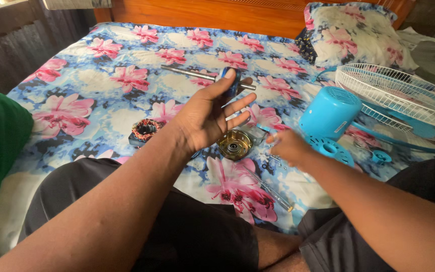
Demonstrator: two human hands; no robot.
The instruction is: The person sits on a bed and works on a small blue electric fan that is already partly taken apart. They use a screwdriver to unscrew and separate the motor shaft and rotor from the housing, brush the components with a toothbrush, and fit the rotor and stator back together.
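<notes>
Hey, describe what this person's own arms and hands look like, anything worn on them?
Both arms are bare up to the frame edge: no sleeves, gloves, watch or bracelets show. The left hand and the right hand carry no visible rings, though the right is slightly blurred. Dark shorts cover the lap beneath them.

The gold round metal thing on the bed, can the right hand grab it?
Probably yes. The gold round part lies bare on the flowered bedsheet, just beside the right hand, with nothing over it. The left hand is raised above, holding a blue-handled screwdriver.

fan guard [404,95] cut off at right edge
</notes>
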